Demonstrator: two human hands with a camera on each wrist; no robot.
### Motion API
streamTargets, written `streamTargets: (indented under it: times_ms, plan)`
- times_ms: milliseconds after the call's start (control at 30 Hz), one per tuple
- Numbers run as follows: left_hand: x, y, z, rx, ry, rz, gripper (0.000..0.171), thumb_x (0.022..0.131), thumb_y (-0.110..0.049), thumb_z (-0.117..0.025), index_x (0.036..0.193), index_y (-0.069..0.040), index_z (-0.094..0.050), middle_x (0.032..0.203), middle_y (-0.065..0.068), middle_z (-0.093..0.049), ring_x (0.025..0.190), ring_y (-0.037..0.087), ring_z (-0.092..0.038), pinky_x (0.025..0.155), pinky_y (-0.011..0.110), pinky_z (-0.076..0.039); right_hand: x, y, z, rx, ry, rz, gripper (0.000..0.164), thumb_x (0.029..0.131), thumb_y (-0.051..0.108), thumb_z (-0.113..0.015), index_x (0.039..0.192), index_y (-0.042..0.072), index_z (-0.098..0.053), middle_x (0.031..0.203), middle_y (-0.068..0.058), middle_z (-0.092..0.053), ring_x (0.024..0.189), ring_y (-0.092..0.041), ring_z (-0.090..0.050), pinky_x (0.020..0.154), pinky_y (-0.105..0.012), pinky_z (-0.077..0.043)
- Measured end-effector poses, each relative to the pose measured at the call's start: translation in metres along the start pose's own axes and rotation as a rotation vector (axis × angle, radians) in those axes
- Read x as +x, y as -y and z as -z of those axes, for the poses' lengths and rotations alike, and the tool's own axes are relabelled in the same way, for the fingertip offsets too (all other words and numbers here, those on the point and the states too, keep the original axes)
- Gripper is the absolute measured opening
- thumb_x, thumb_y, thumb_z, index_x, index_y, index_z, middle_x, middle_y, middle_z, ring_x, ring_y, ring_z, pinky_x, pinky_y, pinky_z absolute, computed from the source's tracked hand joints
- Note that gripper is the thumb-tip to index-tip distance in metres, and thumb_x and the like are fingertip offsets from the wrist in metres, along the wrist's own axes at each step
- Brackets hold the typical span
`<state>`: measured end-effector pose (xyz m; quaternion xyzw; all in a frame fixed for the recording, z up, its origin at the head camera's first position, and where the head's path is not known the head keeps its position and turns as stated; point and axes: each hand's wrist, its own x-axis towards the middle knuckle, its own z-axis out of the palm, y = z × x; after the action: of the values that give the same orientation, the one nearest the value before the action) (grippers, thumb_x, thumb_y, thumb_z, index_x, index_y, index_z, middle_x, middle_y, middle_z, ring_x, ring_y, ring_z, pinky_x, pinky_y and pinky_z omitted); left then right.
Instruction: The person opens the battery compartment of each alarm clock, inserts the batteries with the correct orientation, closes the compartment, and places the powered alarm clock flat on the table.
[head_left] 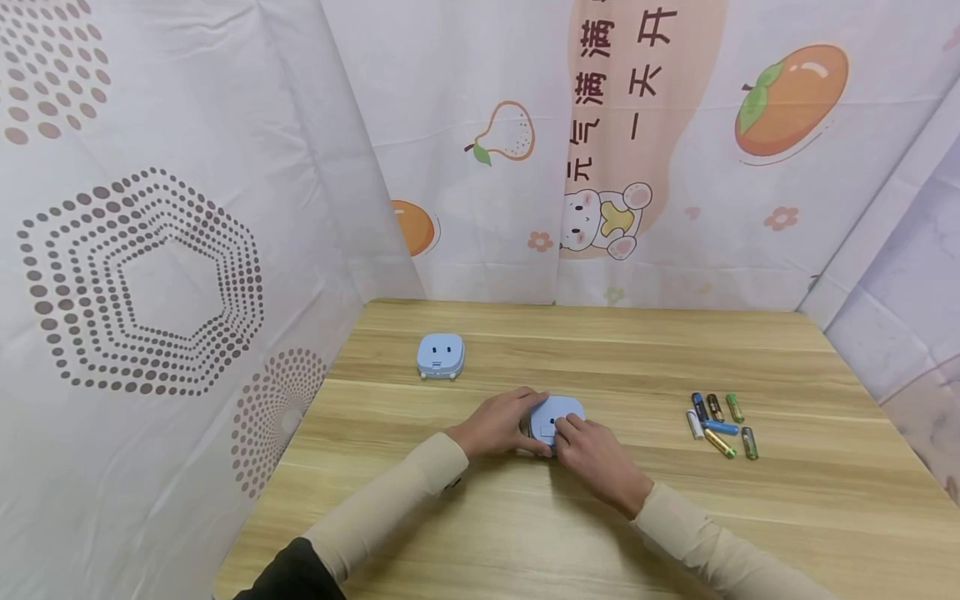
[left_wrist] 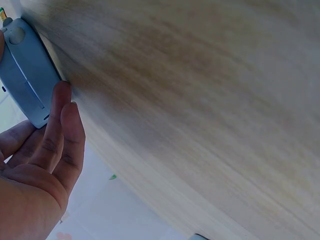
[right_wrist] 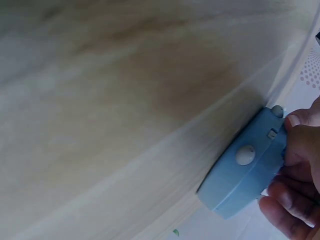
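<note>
A light-blue rounded device (head_left: pixel 544 408) with small white knobs lies on the table, its face with a dark dot and a rectangular panel (head_left: pixel 548 432) turned up. My left hand (head_left: pixel 501 423) grips it from the left, thumb at the near edge and fingers at the far side. In the left wrist view, fingertips (left_wrist: pixel 61 92) reach along its lower edge. Over the panel's right side, my right hand (head_left: pixel 596 458) has its fingers curled against the face, hiding part of it. The right wrist view shows the device's side (right_wrist: pixel 245 165) beside those bent fingers (right_wrist: pixel 287 200).
A second light-blue device (head_left: pixel 441 354) with two dark dots stands at the back left. Several loose batteries (head_left: pixel 722 427) of different colours lie grouped at the right on the wooden table (head_left: pixel 637 358). Printed curtains (head_left: pixel 480 242) hang behind and along the left.
</note>
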<state>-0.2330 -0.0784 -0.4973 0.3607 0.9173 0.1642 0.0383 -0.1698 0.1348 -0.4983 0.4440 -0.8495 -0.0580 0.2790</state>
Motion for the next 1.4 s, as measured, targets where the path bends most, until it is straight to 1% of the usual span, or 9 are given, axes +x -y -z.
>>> streamTargets:
  times_ms: [67, 167, 300, 467, 733, 867, 1033, 1133, 1400]
  plan:
    - [0.0, 0.0, 0.001, 0.001, 0.0, 0.002, 0.1, 0.078, -0.069, -0.077, 0.155, -0.011, -0.047, 0.142, -0.001, -0.058, 0.121, 0.01, -0.059, 0.099, 0.028, -0.05, -0.002, -0.001, -0.001, 0.025, -0.026, 0.001, 0.013, 0.081, 0.003, -0.08, 0.089, 0.0, -0.07, 0.09, -0.008, -0.058, 0.078, -0.021, -0.053, 0.061, -0.03, -0.053]
    - [-0.001, -0.001, 0.001, 0.004, 0.005, 0.006, 0.1, 0.078, -0.069, -0.077, 0.155, -0.011, -0.047, 0.143, -0.001, -0.058, 0.122, 0.011, -0.059, 0.1, 0.028, -0.05, -0.004, -0.002, -0.003, 0.065, -0.066, -0.004, 0.004, 0.087, 0.005, -0.068, 0.088, 0.001, -0.068, 0.087, -0.007, -0.056, 0.076, -0.02, -0.052, 0.059, -0.031, -0.051]
    - [0.0, -0.001, 0.0, 0.016, 0.015, 0.016, 0.101, 0.078, -0.07, -0.076, 0.155, -0.012, -0.047, 0.143, -0.001, -0.058, 0.123, 0.011, -0.058, 0.101, 0.029, -0.05, -0.004, -0.003, -0.004, 0.104, -0.107, -0.011, 0.012, 0.091, 0.008, -0.057, 0.086, 0.002, -0.066, 0.084, -0.006, -0.055, 0.074, -0.02, -0.051, 0.059, -0.032, -0.051]
    - [-0.001, -0.001, -0.002, 0.031, 0.019, 0.03, 0.102, 0.078, -0.073, -0.074, 0.155, -0.013, -0.047, 0.143, -0.001, -0.058, 0.123, 0.011, -0.058, 0.101, 0.03, -0.05, -0.004, -0.004, -0.004, 0.132, -0.132, -0.014, 0.004, 0.087, 0.003, -0.067, 0.084, 0.002, -0.065, 0.082, -0.006, -0.057, 0.074, -0.019, -0.052, 0.061, -0.031, -0.051]
    - [-0.001, 0.0, -0.004, 0.028, 0.014, 0.033, 0.102, 0.077, -0.075, -0.072, 0.155, -0.014, -0.047, 0.143, -0.002, -0.058, 0.122, 0.01, -0.058, 0.099, 0.03, -0.051, -0.003, -0.006, -0.003, 0.16, -0.172, -0.058, 0.013, 0.078, -0.002, -0.08, 0.079, 0.003, -0.068, 0.08, -0.004, -0.057, 0.071, -0.017, -0.053, 0.059, -0.029, -0.052]
    - [-0.001, 0.0, -0.004, 0.027, 0.016, 0.035, 0.102, 0.077, -0.075, -0.072, 0.155, -0.015, -0.047, 0.143, -0.003, -0.058, 0.121, 0.009, -0.058, 0.099, 0.03, -0.051, -0.003, -0.006, -0.002, 0.207, -0.188, -0.106, 0.016, 0.075, 0.0, -0.083, 0.079, 0.005, -0.069, 0.082, -0.003, -0.06, 0.073, -0.015, -0.054, 0.06, -0.028, -0.053]
    - [-0.002, -0.001, -0.003, 0.031, 0.013, 0.034, 0.101, 0.077, -0.074, -0.073, 0.155, -0.015, -0.047, 0.143, -0.003, -0.058, 0.121, 0.01, -0.059, 0.098, 0.029, -0.051, -0.002, -0.006, 0.001, 0.296, -0.192, -0.225, 0.011, 0.078, 0.001, -0.08, 0.081, 0.007, -0.072, 0.085, -0.001, -0.062, 0.075, -0.013, -0.057, 0.061, -0.028, -0.055]
    - [-0.002, -0.001, -0.003, 0.038, 0.016, 0.033, 0.101, 0.077, -0.075, -0.072, 0.155, -0.015, -0.047, 0.144, -0.002, -0.058, 0.122, 0.011, -0.059, 0.098, 0.03, -0.052, -0.001, -0.006, 0.005, 0.359, -0.178, -0.335, 0.008, 0.079, 0.004, -0.082, 0.082, 0.008, -0.075, 0.085, 0.001, -0.063, 0.075, -0.01, -0.06, 0.063, -0.028, -0.056]
    - [-0.001, -0.002, 0.001, 0.034, 0.02, 0.048, 0.101, 0.078, -0.073, -0.074, 0.156, -0.015, -0.046, 0.146, -0.001, -0.057, 0.126, 0.015, -0.058, 0.101, 0.033, -0.051, 0.004, -0.013, 0.017, 0.724, -0.067, -0.697, 0.008, 0.086, 0.003, -0.075, 0.085, 0.01, -0.079, 0.083, 0.005, -0.066, 0.071, -0.005, -0.06, 0.062, -0.023, -0.052]
